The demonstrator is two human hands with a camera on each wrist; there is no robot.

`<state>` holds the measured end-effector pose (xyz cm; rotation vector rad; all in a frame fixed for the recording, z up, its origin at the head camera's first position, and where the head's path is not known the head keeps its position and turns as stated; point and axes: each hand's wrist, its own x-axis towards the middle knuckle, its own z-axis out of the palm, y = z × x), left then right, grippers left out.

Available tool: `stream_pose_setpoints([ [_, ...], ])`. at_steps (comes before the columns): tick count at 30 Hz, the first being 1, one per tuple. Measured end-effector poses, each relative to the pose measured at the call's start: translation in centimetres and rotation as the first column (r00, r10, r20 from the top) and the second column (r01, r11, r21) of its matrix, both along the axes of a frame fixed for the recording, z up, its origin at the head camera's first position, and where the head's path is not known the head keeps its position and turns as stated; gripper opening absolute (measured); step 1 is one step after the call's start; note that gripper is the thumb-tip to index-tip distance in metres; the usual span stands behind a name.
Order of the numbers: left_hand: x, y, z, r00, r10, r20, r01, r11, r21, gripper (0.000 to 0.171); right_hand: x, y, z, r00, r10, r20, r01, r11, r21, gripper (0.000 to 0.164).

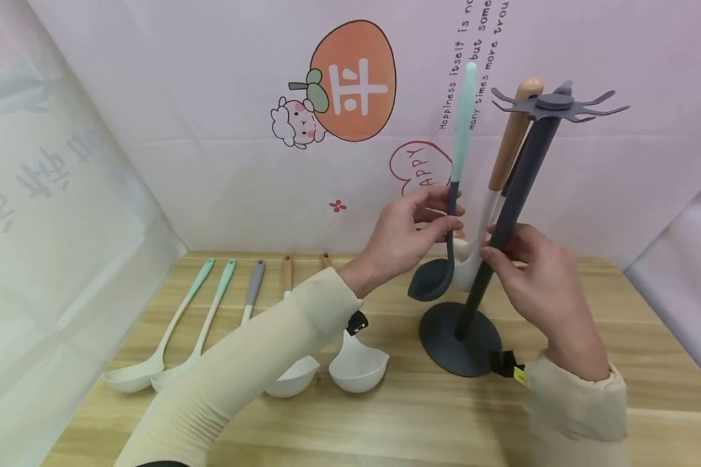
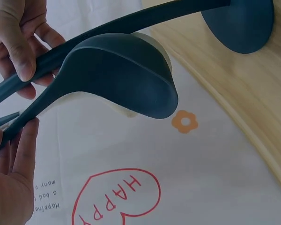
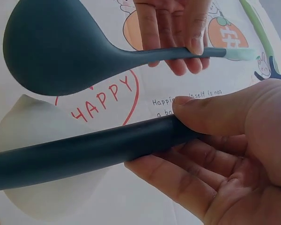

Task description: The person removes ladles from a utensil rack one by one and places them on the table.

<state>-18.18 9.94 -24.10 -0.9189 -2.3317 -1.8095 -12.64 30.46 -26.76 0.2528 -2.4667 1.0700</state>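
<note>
My left hand [image 1: 400, 230] pinches a dark grey ladle [image 1: 429, 280] by its shaft. That ladle stands upright, mint-green handle at the top and bowl at the bottom, just left of a dark utensil stand [image 1: 516, 194]. Around the stand's post my right hand [image 1: 543, 279] curls thumb and fingers, and the post leans to the right at its top. Behind the post is a white ladle [image 1: 493, 201] with a wooden handle, its upper end close to the hook ring [image 1: 555, 107]. In the right wrist view the dark ladle's bowl [image 3: 56, 47] is apart from the post [image 3: 84, 157].
On the left of the wooden table [image 1: 420, 415] lie several white ladles in a row, among them a mint-handled ladle [image 1: 134, 377] and one with its bowl [image 1: 359, 371] near the stand's round base [image 1: 444, 337]. My left sleeve partly covers the row. A printed cloth [image 1: 222, 162] hangs behind.
</note>
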Motion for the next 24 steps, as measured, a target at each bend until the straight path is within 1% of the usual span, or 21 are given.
stream_pose_setpoints([
  [6,-0.2,-0.8,0.0,0.999,0.033,0.022,-0.034,0.999,0.033,0.04,0.0,0.1,-0.1,0.999,-0.018,-0.027,0.017,1.0,-0.026,0.036],
  [9,-0.2,-1.2,-0.3,0.998,0.051,0.032,-0.053,0.997,0.053,0.037,0.1,0.6,-0.2,1.0,-0.021,0.005,0.021,0.999,-0.049,0.037],
  [13,-0.4,-1.7,-0.9,0.996,0.078,0.039,-0.081,0.994,0.072,0.035,0.2,1.8,-0.3,0.998,-0.04,0.047,0.044,0.996,-0.082,0.04],
  [20,-0.3,-2.5,-2.3,0.989,0.128,0.077,-0.133,0.989,0.06,0.035,0.2,3.1,-0.6,0.998,-0.031,0.052,0.037,0.991,-0.127,0.043],
  [24,-0.4,-2.8,-3.1,0.982,0.149,0.116,-0.157,0.986,0.058,0.033,0.2,3.3,-0.7,0.998,-0.034,0.044,0.04,0.99,-0.135,0.042],
])
